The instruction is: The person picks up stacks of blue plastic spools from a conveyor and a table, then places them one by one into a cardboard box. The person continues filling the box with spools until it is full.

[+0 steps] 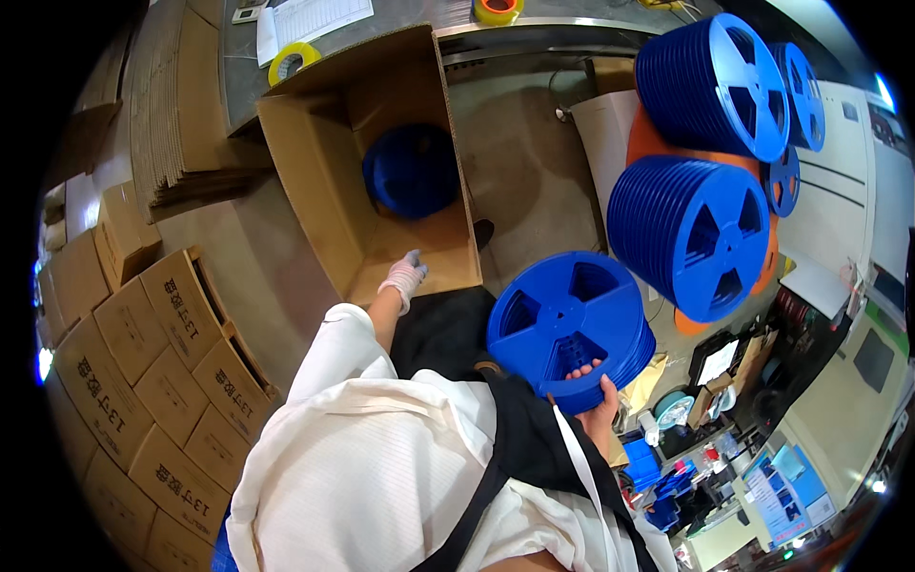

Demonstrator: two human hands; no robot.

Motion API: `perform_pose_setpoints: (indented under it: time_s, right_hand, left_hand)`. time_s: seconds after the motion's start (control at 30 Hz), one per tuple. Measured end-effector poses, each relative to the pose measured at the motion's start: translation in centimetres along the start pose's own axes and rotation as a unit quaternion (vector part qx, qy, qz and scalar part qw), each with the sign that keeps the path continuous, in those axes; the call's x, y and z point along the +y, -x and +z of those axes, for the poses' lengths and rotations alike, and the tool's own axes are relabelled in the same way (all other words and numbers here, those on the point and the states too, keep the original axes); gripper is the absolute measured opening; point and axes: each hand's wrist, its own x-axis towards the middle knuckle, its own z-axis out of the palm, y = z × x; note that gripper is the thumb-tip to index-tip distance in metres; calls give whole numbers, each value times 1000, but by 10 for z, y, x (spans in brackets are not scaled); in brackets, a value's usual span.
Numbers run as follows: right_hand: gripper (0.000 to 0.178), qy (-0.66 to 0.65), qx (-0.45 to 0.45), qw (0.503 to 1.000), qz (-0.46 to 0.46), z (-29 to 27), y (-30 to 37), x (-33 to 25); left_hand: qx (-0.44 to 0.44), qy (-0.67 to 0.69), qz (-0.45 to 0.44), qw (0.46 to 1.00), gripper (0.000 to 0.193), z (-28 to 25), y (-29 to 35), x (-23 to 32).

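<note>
My right hand (600,405) grips the near rim of a stack of blue plastic reels (556,310), its fingers through a cut-out and the thumb outside. The stack hangs at my right side, its spoked face turned up. My left hand (407,276), in a pale glove, reaches over the near side of an open cardboard box (319,191). Its fingers stretch toward the box's inside and hold nothing I can see. Deep in the box's far right part lies a dark blue round stack of reels (412,170).
More blue reel stacks (710,224) lie sideways on an orange surface (658,133) at right. Flattened cartons (181,105) stand at far left, above piled boxes (143,372). Yellow tape (294,62) and papers (319,24) rest on the metal bench (400,21) beyond the box.
</note>
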Motion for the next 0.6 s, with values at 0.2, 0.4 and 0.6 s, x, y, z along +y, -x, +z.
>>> perform_pose_setpoints:
  time_s: [0.2, 0.4, 0.6]
  right_hand:
    - [35, -64, -91, 990, -82, -4, 16, 25]
    - [39, -237, -301, 908, -171, -54, 72, 29]
    - [35, -322, -437, 816, -197, -68, 123, 61]
  left_hand:
    - [60, 20, 107, 992, 45, -36, 4, -35]
    - [120, -197, 438, 869, 58, -48, 157, 63]
    - [16, -386, 753, 533, 55, -30, 284, 97]
